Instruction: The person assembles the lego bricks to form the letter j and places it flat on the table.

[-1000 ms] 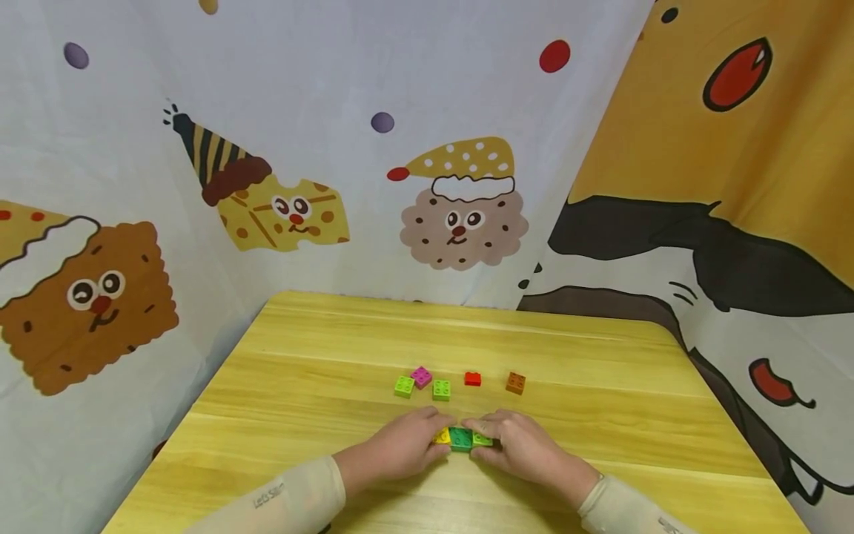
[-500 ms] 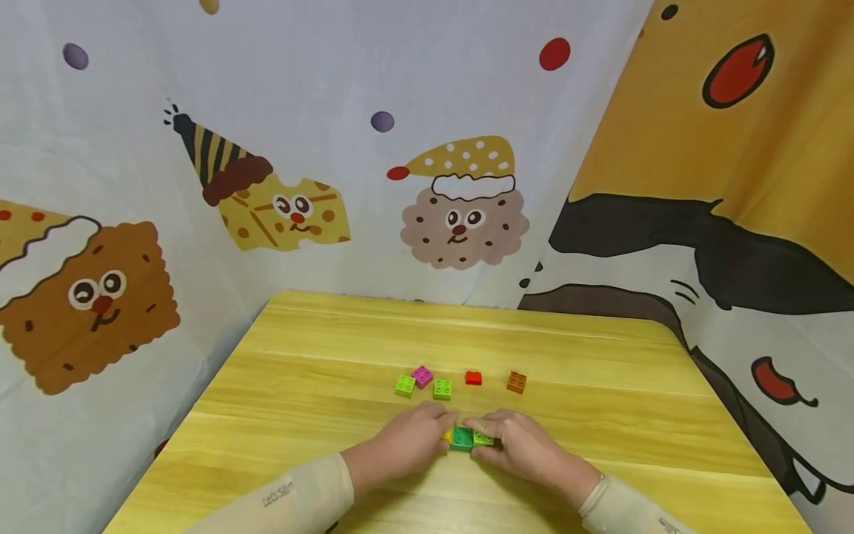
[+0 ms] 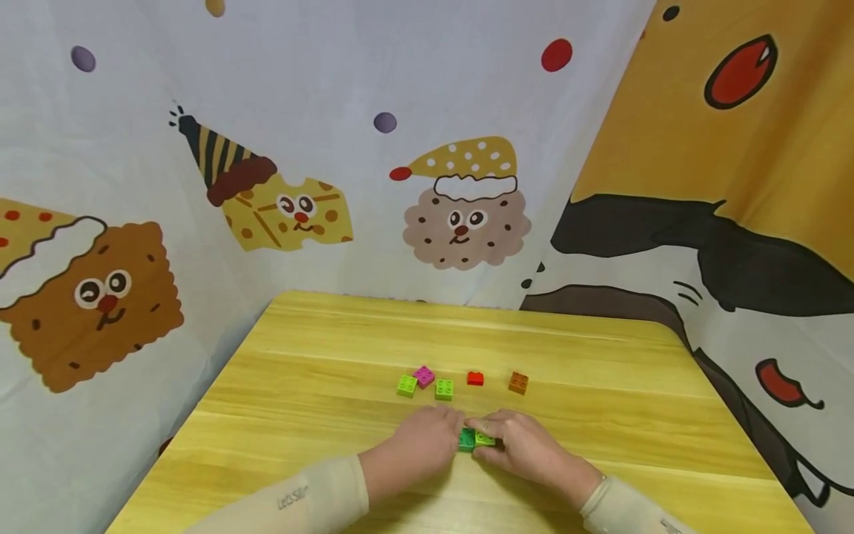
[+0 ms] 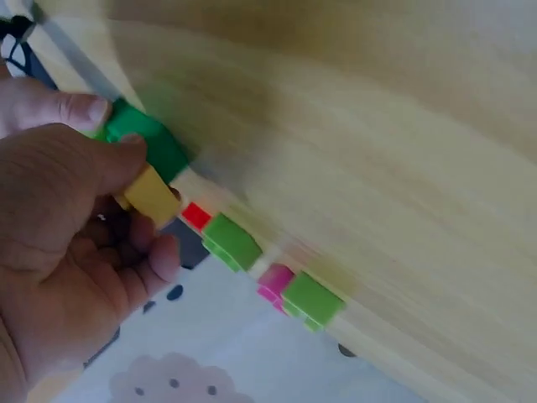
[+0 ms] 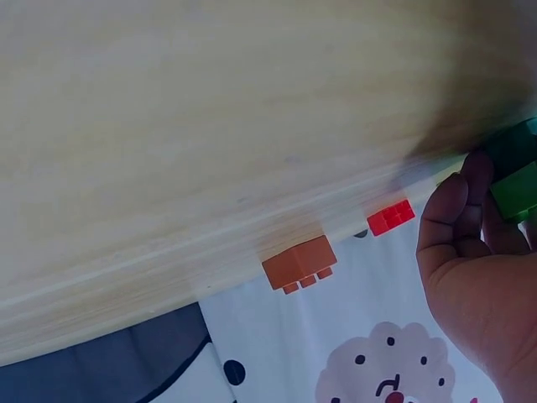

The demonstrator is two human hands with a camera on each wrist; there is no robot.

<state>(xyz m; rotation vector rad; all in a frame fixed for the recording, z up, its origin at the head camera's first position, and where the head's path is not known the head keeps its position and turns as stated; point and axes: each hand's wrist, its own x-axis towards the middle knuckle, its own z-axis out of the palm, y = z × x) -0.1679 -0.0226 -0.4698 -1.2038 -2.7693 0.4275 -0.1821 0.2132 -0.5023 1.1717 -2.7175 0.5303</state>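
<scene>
Head view: left hand [image 3: 427, 449] and right hand [image 3: 527, 445] meet low on the wooden table [image 3: 320, 341], right of centre, closing on a short row of toy bricks from either end. Between them show a dark green brick [image 3: 466, 440] and, touching its right side, a light green brick [image 3: 485, 439], studs up. Row's long axis runs left-right across the table. Right hand pinches the light green end, thumb near, fingers far; left hand's back hides its own end of the row. Beyond the hands, loose bricks left to right: left lime brick [image 3: 407, 386], magenta brick [image 3: 424, 376] set at a slant, right lime brick [image 3: 443, 389], red brick [image 3: 475, 378], orange-brown brick [image 3: 518, 383]. Printed cloth [image 3: 320, 44] behind; pale sleeves [image 3: 280, 497] on both arms.

Left wrist view: left hand pinches a yellow brick [image 4: 153, 197], thumb on one side, curled fingers on the other. Yellow brick sits right against the dark green brick; cannot tell if they're locked together. Right hand's fingertip is at the far end.

Right wrist view: right hand, fingers bent, grips the light green brick at right edge, dark green brick just beyond. Orange-brown brick's studs point to the lower edge here.
</scene>
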